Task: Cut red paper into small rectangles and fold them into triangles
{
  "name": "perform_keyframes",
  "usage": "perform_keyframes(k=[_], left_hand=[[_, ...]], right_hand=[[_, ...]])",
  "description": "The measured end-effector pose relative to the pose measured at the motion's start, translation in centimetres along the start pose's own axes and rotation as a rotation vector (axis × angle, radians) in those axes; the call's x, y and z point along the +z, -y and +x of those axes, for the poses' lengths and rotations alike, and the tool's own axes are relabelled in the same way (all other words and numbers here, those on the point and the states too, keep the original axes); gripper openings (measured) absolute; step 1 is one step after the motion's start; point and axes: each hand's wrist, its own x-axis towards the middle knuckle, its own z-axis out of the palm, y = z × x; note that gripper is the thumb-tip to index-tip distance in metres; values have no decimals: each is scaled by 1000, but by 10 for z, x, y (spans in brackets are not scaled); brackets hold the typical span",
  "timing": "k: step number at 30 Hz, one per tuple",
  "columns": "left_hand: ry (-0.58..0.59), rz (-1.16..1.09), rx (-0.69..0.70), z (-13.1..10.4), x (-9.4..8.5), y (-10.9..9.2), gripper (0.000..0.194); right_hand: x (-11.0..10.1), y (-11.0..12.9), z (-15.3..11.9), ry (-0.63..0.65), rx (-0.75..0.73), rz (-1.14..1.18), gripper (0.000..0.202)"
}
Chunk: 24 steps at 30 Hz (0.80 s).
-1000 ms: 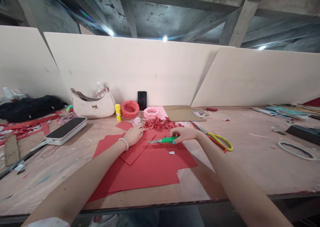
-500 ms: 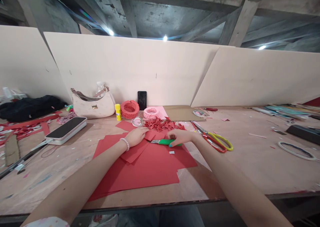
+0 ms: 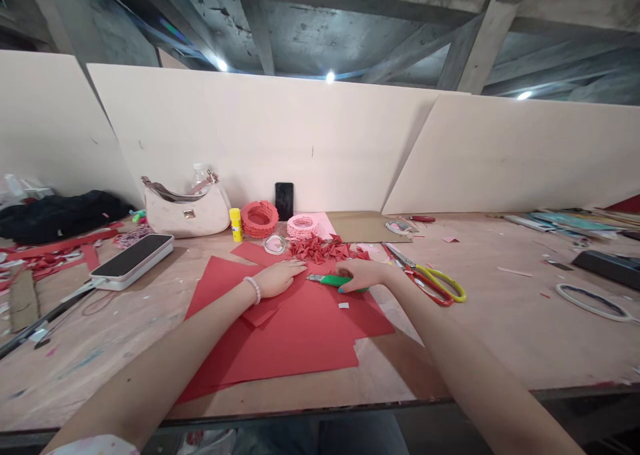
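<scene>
Head view: left hand (image 3: 276,279) palm-down

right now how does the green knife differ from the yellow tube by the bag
The green knife is held sideways in the right hand; the yellow tube stands upright on the table, untouched. The knife shows a metal blade; the tube shows none. Both are brightly coloured.

The person has two hands, left hand (image 3: 276,279) and right hand (image 3: 361,275), one bracelet (image 3: 255,289), one cutter (image 3: 334,281), two pairs of scissors (image 3: 424,269), one glue stick (image 3: 236,225), one handbag (image 3: 187,216), one bottle (image 3: 199,170), two paper rings (image 3: 260,231) and three ceiling lights (image 3: 330,77); the overlapping sheets (image 3: 290,345) cannot be counted.
</scene>
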Motion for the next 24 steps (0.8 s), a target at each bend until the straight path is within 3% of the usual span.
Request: perform_keyframes(k=[6, 13, 24], left_hand=[[19, -43, -13, 0, 4, 3, 52], [30, -82, 8, -1, 2, 2, 52], [11, -113, 25, -2, 6, 6, 52]], right_hand=[[6, 11, 7, -70, -112, -17, 19], [12, 8, 10, -62, -214, -5, 42], [16, -4, 13, -47, -241, 39, 52]])
